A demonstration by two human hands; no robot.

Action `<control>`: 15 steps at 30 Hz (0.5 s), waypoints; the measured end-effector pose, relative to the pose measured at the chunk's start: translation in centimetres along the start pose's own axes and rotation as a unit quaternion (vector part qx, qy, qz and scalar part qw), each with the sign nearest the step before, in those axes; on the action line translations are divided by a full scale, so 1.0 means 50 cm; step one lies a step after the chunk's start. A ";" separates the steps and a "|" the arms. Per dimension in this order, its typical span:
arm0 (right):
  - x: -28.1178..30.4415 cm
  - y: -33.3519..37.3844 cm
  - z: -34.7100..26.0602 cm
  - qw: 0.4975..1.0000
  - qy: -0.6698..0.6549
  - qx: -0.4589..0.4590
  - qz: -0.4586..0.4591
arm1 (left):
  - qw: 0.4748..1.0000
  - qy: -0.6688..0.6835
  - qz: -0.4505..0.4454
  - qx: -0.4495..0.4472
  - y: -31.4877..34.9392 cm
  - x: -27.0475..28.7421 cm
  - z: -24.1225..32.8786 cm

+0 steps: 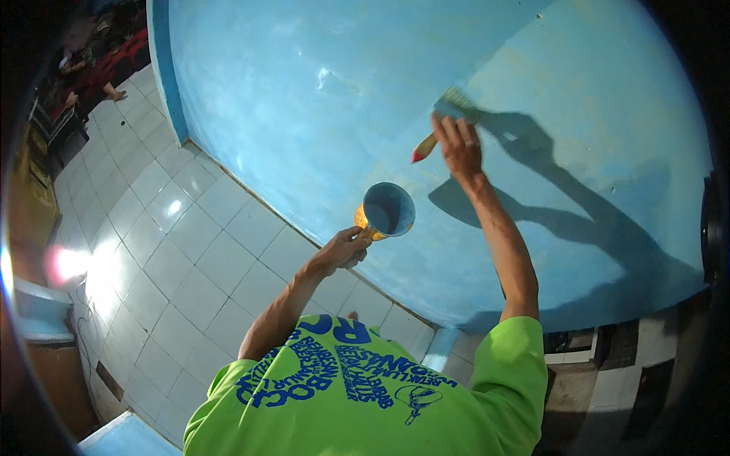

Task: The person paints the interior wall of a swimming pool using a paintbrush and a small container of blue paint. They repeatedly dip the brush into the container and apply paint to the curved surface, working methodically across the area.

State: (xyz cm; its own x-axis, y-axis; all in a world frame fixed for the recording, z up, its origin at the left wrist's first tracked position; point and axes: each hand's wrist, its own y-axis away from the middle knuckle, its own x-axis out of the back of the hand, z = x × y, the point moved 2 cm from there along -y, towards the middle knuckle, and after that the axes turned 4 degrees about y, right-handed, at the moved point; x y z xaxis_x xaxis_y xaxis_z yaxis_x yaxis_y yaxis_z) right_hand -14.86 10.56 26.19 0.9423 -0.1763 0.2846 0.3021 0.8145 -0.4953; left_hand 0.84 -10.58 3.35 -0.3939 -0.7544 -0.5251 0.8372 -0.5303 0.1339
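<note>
My right hand point(461, 146) is closed around a wide paintbrush point(425, 147) with a wooden handle, red at its end. The brush's pale bristles meet the blue wall point(365, 99) or hover just off it; I cannot tell which. Below and to the left, my left hand point(344, 251) grips the handle of a yellow-orange dipper point(361, 218). Its round mouth faces up toward me, and the inside looks grey-blue. How much paint it holds is hard to make out. The wall is deeper blue on the left and paler, greener on the upper right.
Whitish floor tiles point(190, 281) run along the wall's foot. A bright lamp point(70, 263) shines at the left, with a cable point(82, 319) near it. Another person's leg point(114, 93) shows far left beside red seats point(122, 64). My arms' shadows point(601, 213) fall across the wall.
</note>
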 end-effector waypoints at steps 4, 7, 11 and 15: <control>0.000 -0.011 -0.033 0.976 -0.214 -0.014 -0.049 | 1.000 -0.002 -0.001 -0.011 0.001 0.015 0.002; -0.042 -0.023 0.099 0.955 -0.237 -0.173 0.041 | 1.000 -0.004 0.008 -0.003 0.007 -0.001 0.017; 0.072 -0.090 0.152 0.964 -0.111 -0.179 0.161 | 1.000 -0.002 0.027 0.005 0.008 0.032 -0.011; -0.024 0.047 0.007 0.996 -0.053 -0.041 0.064 | 1.000 -0.009 0.016 0.003 0.008 0.019 0.002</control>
State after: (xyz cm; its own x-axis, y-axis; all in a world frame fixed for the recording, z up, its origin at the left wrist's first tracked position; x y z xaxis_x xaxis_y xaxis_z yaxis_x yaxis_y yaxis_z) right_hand -15.34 12.90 24.98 0.9545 -0.0112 0.2979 0.1956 0.7777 -0.5975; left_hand 0.76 -11.56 2.97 -0.3739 -0.7773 -0.5060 0.8470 -0.5085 0.1552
